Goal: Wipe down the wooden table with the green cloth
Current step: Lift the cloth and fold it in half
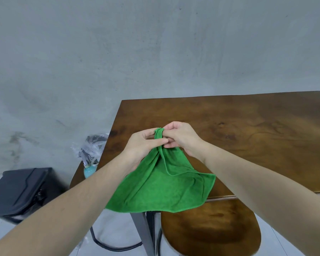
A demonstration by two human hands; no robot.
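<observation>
Green cloth is up in the air right now, pinched at one gathered edge by both hands above the near-left part of the wooden table, with the rest of it hanging down in loose folds past the table's front edge. Left hand and right hand are touching each other at the top, fingers of both closed on that bunched edge.

From where I'm sitting this looks like the prep step: getting the cloth folded or gathered into a usable pad. I'd say no wiping has started, since the cloth isn't touching the tabletop at all.

Next move, I reckon, is to bunch it into one palm and press it flat on the wood. There's a wooden stool tucked just below the front edge and a plastic bag off the left side, so sweeps near that corner want a bit of care.
</observation>
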